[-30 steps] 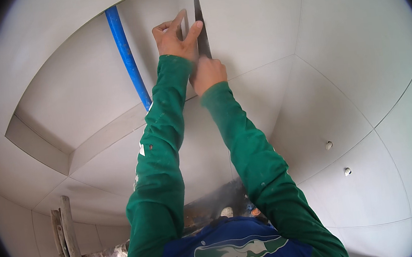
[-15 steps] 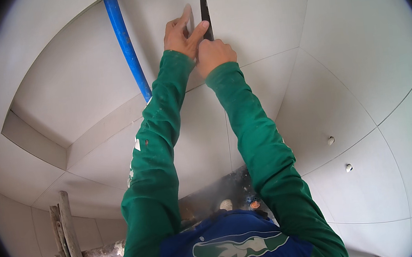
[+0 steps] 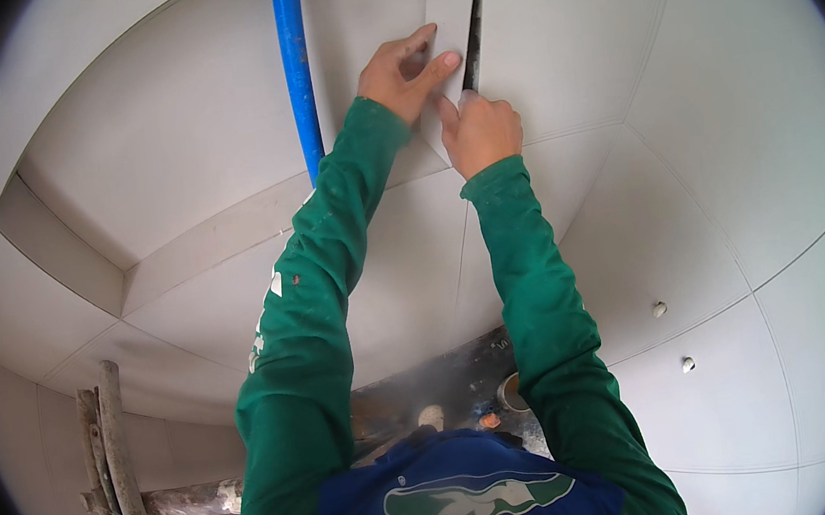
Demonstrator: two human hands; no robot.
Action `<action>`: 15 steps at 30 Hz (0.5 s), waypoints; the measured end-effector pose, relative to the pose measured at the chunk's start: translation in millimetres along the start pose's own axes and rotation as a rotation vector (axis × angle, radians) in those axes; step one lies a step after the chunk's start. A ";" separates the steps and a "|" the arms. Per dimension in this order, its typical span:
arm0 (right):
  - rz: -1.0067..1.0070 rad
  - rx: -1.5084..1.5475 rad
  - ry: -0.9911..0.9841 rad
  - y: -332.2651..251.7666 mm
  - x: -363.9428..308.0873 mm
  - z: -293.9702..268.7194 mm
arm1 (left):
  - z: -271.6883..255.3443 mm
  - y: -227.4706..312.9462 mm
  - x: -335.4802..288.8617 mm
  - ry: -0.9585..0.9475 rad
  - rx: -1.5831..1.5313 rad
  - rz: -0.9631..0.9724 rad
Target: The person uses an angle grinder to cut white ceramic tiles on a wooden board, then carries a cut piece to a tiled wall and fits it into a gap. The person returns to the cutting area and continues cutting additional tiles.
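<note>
My left hand [image 3: 403,72] rests against a narrow pale strip [image 3: 453,22] along the right side of a wall recess, its thumb and forefinger apart. Just below and to its right, my right hand [image 3: 483,134] is closed at the lower end of a dark tapering sliver [image 3: 476,45]. That sliver runs upward between the strip and a large pale tile [image 3: 570,30]. Whether it is a gap or a thin blade I cannot tell, and what the right fingers grip is hidden. A blue pipe [image 3: 297,79] stands upright in the recess, left of my hands.
Weathered poles [image 3: 123,469] bound with wire stand at lower left, joined to a horizontal pole [image 3: 195,501]. Two small pale plugs [image 3: 659,309] stick out of the tiling on the right. Below my arms are a round container [image 3: 513,394] and a small orange object [image 3: 489,420].
The view has shifted, and both hands sit farther right in it. My left thumb has come off the dark sliver onto the strip. My right hand has drawn away from the left wrist.
</note>
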State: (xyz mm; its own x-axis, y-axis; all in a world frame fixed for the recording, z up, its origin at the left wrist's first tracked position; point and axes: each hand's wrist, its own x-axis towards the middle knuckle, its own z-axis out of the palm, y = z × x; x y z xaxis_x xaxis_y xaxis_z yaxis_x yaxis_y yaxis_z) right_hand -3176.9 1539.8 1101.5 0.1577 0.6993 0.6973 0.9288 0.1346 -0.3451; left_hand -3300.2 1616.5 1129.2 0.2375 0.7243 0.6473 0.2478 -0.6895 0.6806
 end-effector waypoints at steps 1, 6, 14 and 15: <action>-0.043 -0.002 0.022 2.4 -0.1 0.2 | -1.7 -4.4 -0.9 -0.023 -0.030 -0.037; -0.080 -0.071 0.036 6.1 -1.2 1.7 | -3.8 2.9 -15.0 -0.015 -0.037 -0.078; -0.016 -0.048 0.101 2.9 -1.1 13.7 | 1.6 -0.7 -14.0 -0.001 0.063 -0.081; 0.007 -0.029 0.091 2.9 -0.4 11.5 | 3.4 1.2 -14.7 -0.007 0.058 -0.099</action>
State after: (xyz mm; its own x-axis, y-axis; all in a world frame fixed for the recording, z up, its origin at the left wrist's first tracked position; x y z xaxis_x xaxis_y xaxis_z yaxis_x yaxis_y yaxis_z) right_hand -3178.2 1548.0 1093.1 0.1929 0.6335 0.7493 0.9367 0.1086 -0.3330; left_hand -3300.2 1605.0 1119.3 0.2157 0.7891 0.5752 0.3244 -0.6135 0.7200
